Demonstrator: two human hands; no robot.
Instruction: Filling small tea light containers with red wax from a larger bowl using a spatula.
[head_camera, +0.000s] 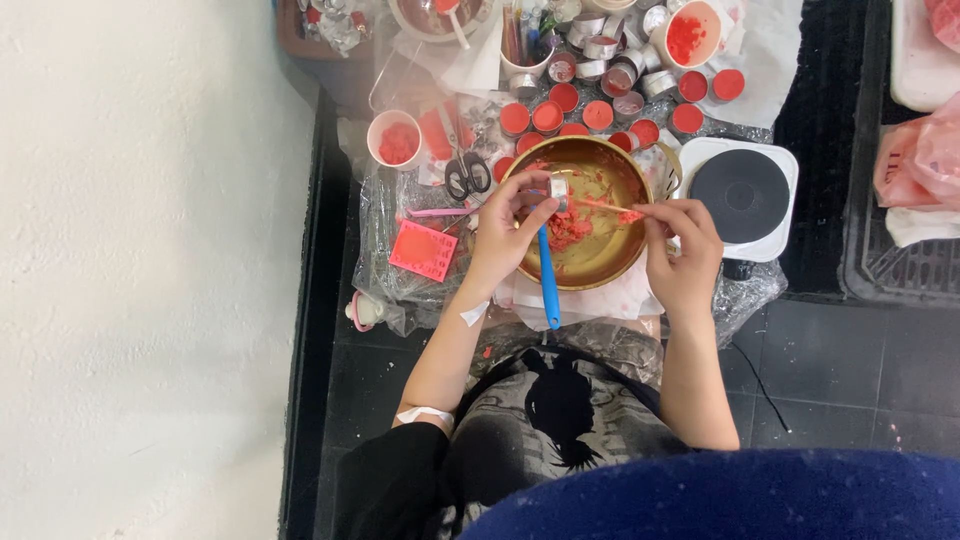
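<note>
Head view: left hand (505, 235) over the near-left rim of a brass bowl (610, 262), fingers (537, 215) pinched shut on a small silver tin cup (558, 188) held above the bowl's left half. Right hand (682, 250) at the bowl's right rim, thumb & forefinger closed on a thin stick (600, 204) w/ red wax on it; stick runs left across the bowl to the cup's mouth. Red wax lumps (570, 230) lie in the bowl bottom, just under the cup. Blue-handled tool (548, 280) leans from inside the bowl out over the near rim, partly behind the left hand; can't tell if the hand touches it.

Around: scissors (467, 175) just left of the bowl, pink square card (423, 250) below them on crinkled plastic sheet. White cup of red wax bits (395, 140) further up-left. Filled red tins (545, 117) in a row beyond the bowl, empty silver tins behind. White hot plate w/ black disc (741, 195) just right of the bowl. White tape on the left wrist & forearm.
</note>
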